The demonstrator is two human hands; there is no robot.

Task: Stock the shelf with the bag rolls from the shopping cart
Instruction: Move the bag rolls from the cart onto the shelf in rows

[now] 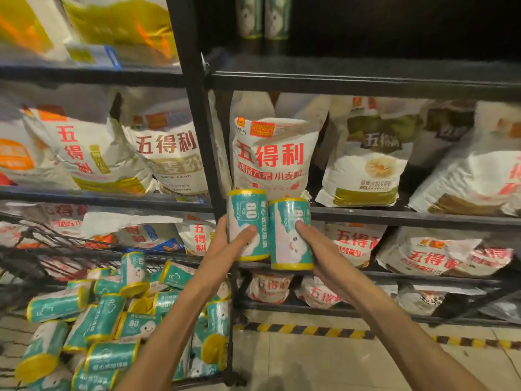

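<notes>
A: What can't you make out from your head view?

B: Your fingers mostly. Left hand (225,246) wraps the left roll (247,224); only the thumb shows across its front, the rest is behind. Right hand (318,249) grips the right roll (290,234) the same way, thumb on the label, fingers hidden. Both rolls upright, touching side by side, held in the air in front of the black rack post (197,108).

A: The top shelf?

B: Dark. Two rolls on it (262,16) stand far back at the left, tops cut off by the frame edge. The rest of that shelf (366,77) is black; you can't tell what is there.

A: Cart?

B: Cart (56,249) at lower left, wire rim blurred, full of teal rolls in a heap (112,314), lying every way. Its left side is cut off.

A: Surroundings?

B: Flour bags (270,156) fill the middle and lower shelves, leaning, print partly blurred at the edges. Pale tiled floor (310,362) with a yellow-black striped strip (310,330) along the rack foot.
</notes>
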